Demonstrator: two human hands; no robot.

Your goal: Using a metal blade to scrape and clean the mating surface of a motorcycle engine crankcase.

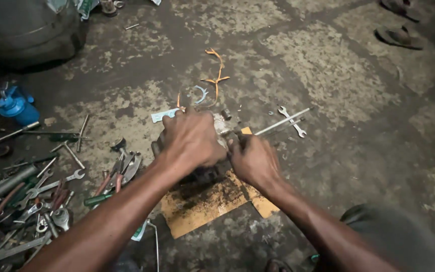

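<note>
On the cardboard, both hands' grip closes on a metal part (mostly hidden); spanners lie left.

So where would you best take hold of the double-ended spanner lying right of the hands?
Probably at the middle of the spanner's shank, coming from above. It lies flat on the floor, slanting from upper left to lower right, with open jaws at both ends, so only the narrow middle gives plain edges to pinch. A thin metal rod crosses it there, so grip just below the crossing.
</note>
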